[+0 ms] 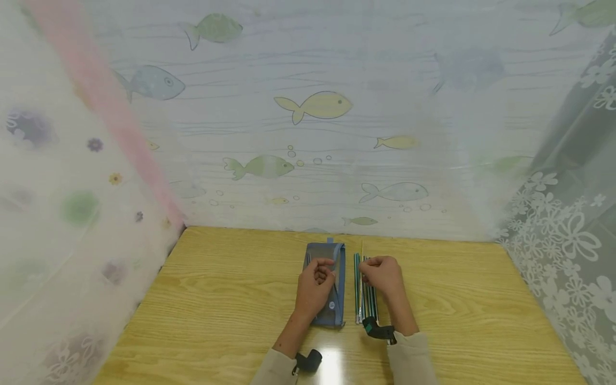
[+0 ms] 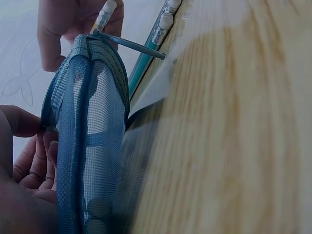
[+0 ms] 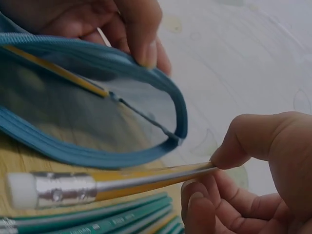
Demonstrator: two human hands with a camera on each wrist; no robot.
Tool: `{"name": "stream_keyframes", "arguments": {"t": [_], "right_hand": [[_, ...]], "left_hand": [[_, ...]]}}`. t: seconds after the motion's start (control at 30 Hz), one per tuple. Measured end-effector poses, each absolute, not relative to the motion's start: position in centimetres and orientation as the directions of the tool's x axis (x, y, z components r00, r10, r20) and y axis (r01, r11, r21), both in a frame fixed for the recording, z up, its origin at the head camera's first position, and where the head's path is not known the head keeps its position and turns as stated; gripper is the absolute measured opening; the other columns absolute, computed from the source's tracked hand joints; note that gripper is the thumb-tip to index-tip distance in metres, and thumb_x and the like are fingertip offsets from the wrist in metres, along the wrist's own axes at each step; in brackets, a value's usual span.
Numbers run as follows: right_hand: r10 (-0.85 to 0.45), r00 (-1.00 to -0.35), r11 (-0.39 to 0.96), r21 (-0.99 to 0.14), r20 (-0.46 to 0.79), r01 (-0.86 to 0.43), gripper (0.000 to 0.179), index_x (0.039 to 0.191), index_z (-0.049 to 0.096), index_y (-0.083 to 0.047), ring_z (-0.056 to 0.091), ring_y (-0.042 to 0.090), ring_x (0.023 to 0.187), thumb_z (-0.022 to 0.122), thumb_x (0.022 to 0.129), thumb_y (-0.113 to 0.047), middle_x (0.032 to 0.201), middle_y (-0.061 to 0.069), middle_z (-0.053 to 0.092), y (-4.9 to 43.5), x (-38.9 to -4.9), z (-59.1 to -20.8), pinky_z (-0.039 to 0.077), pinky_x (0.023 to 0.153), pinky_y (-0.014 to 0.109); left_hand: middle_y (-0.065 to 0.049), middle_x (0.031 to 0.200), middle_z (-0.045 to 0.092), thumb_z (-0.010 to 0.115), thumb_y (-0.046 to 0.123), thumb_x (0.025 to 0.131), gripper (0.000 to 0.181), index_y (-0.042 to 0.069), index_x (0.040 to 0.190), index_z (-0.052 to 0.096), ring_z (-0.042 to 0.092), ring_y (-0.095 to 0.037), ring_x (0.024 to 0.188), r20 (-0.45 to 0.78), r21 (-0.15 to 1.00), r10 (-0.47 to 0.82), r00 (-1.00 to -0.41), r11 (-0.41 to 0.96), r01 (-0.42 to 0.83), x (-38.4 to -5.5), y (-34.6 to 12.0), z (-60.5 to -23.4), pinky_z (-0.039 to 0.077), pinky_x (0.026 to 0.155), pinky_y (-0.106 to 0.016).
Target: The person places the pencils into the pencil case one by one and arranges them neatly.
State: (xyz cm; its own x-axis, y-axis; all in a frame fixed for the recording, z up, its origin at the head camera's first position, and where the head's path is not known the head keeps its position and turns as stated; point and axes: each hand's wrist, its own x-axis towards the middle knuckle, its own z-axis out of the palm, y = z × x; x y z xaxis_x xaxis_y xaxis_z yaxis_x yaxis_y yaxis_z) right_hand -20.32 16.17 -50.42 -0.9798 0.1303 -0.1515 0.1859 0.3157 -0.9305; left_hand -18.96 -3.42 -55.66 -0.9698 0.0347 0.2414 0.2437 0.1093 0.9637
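A blue mesh pencil case [image 1: 321, 250] with a zip lies on the table. My left hand [image 1: 315, 289] pinches its zipped edge between thumb and fingers, and in the right wrist view the mouth [image 3: 180, 114] gapes. A yellow pencil [image 3: 58, 70] shows inside the case. Just right of the case, my right hand [image 1: 386, 274] pinches another yellow pencil [image 3: 146, 183] by thumb and fingertips, its white eraser end [image 3: 22, 190] toward the camera. Under that hand lies a row of several pencils [image 3: 107, 219], mostly green with silver stripes.
The wood-grain table [image 1: 216, 299] reaches back to a fish-print curtain [image 1: 313, 176]. A flowered curtain [image 1: 72, 230] hangs at the left, white lace flowers [image 1: 572, 235] at the right. Black wrist cameras [image 1: 378, 329] sit at both cuffs.
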Motion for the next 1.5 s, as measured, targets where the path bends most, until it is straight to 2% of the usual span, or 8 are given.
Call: {"name": "stream_keyframes", "arguments": {"t": [0.23,0.47,0.67,0.9,1.2,1.5], "right_hand": [[0.137,-0.981,0.305,-0.936,-0.139,0.175,0.018,0.099,0.075,0.008,0.068,0.016,0.064,0.068,0.091,-0.007,0.084,0.014,0.074,15.0,-20.6,-50.7,0.064,0.064,0.036],[0.138,-0.982,0.26,-0.952,-0.126,0.159,0.021,0.104,0.073,0.009,0.074,0.025,0.067,0.067,0.093,-0.007,0.089,0.018,0.076,14.0,-20.8,-51.2,0.065,0.068,0.043],[0.14,-0.979,0.264,-0.947,-0.149,0.182,0.018,0.099,0.075,0.007,0.071,0.019,0.064,0.067,0.09,-0.007,0.086,0.015,0.075,13.5,-20.9,-51.7,0.064,0.064,0.039],[0.114,-0.981,0.267,-0.947,-0.155,0.181,0.019,0.099,0.075,0.007,0.073,0.024,0.066,0.068,0.089,-0.007,0.084,0.016,0.075,12.8,-20.8,-52.1,0.064,0.064,0.04],[0.083,-0.983,0.267,-0.947,-0.162,0.179,0.016,0.099,0.073,0.009,0.073,0.024,0.063,0.067,0.09,-0.003,0.079,0.015,0.074,12.4,-20.7,-52.2,0.065,0.061,0.04],[0.035,-0.985,0.268,-0.948,-0.17,0.173,0.016,0.102,0.071,0.01,0.075,0.031,0.067,0.067,0.093,-0.003,0.082,0.018,0.074,12.2,-20.5,-52.1,0.065,0.065,0.044]], "left_hand": [[-0.012,0.094,0.067,0.07,-0.001,0.1,0.023,0.001,0.123,0.069,0.059,-0.013,0.073,0.242,0.966,0.022,-0.97,0.087,0.243,-18.9,-3.3,-55.7,0.047,0.064,-0.018],[-0.011,0.091,0.067,0.07,-0.002,0.099,0.023,0.0,0.122,0.07,0.059,-0.011,0.071,0.239,0.964,0.019,-0.971,0.111,0.24,-19.0,-3.4,-55.7,0.047,0.062,-0.017],[-0.009,0.091,0.067,0.07,0.0,0.099,0.021,0.001,0.12,0.07,0.061,-0.01,0.072,0.238,0.963,0.029,-0.971,0.12,0.24,-19.1,-3.5,-55.8,0.049,0.063,-0.018],[-0.01,0.093,0.068,0.072,0.002,0.099,0.021,0.003,0.12,0.07,0.063,-0.012,0.075,0.236,0.966,0.022,-0.971,0.107,0.237,-19.0,-3.4,-55.8,0.051,0.064,-0.018],[-0.012,0.095,0.068,0.072,0.003,0.099,0.02,0.004,0.119,0.071,0.064,-0.015,0.079,0.228,0.97,0.027,-0.973,0.081,0.229,-18.8,-3.3,-55.7,0.053,0.068,-0.018],[-0.012,0.096,0.068,0.072,0.003,0.1,0.02,0.007,0.119,0.071,0.064,-0.015,0.079,0.232,0.969,0.03,-0.972,0.078,0.233,-18.9,-3.3,-55.8,0.053,0.068,-0.019]]}}
